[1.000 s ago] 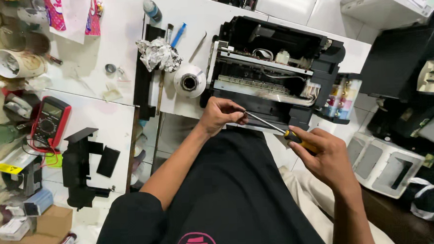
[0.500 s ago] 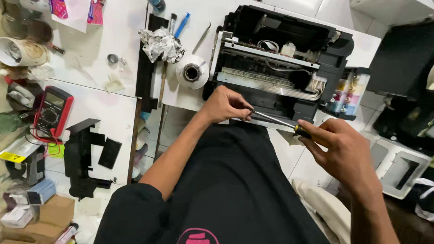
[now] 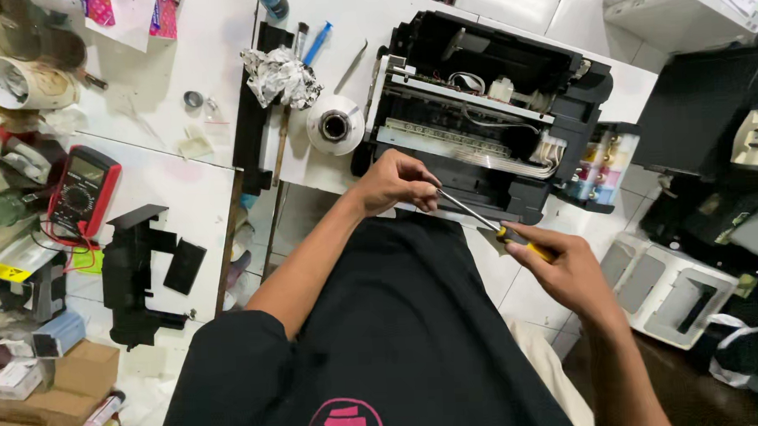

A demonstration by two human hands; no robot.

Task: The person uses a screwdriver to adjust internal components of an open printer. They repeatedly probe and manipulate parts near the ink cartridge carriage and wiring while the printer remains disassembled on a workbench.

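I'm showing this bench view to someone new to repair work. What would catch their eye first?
First, the opened black printer at top centre of the white table, its insides and cables bare. Just below it, the left hand rests at its front edge, where the tip of the screwdriver meets it; the right hand holds the yellow-and-black handle. At far left lies a red multimeter.

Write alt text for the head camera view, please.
A person's right hand holds a yellow-and-black-handled screwdriver, its shaft guided by the left hand, against an opened black printer on a white table. A red multimeter lies at left.
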